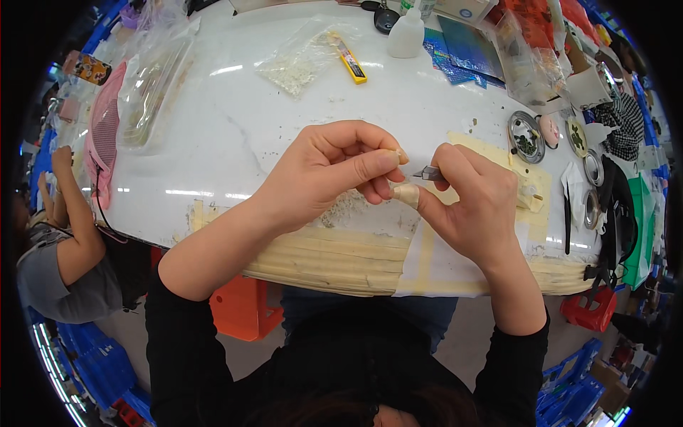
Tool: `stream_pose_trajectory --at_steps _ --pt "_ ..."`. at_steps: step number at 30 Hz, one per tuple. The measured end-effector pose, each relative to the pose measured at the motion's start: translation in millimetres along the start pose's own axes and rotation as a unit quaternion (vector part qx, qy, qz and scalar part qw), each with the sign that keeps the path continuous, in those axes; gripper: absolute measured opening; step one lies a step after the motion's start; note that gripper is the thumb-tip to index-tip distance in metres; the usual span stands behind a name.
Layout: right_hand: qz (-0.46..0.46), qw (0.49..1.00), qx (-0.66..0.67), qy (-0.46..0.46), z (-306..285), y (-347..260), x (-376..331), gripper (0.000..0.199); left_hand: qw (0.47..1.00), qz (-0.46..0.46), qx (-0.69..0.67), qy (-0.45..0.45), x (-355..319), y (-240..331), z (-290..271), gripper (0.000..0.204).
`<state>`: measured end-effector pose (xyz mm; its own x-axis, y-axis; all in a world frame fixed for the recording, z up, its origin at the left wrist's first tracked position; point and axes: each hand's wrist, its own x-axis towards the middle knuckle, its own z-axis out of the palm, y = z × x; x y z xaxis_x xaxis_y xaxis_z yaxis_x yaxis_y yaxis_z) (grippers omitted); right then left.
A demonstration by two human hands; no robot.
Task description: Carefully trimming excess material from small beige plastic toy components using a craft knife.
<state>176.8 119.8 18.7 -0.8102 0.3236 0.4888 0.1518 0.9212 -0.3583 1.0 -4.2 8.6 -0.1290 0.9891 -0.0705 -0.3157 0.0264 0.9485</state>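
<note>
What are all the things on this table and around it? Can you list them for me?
table: one, white, front edge wrapped in beige tape
utility knife: one, yellow, far middle
clear bag of pale bits: one, beside the knife
squeeze bottle: one, white, far edge
blue sheets: a few, far right
round metal dishes: several, silver, right side
stool: one, orange, under the table
another person: one, grey top, far left
metal tool: one, small, in right hand
left hand: pinching fingertips together
right hand: taped fingertip, holds tool
</note>
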Motion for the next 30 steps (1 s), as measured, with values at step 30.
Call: stream_pose_trajectory --at_steps 30 --pt "0.009 0.999 0.041 -0.005 -3 0 1 0.041 0.873 0.108 0.461 0.117 9 16 -35 0.009"
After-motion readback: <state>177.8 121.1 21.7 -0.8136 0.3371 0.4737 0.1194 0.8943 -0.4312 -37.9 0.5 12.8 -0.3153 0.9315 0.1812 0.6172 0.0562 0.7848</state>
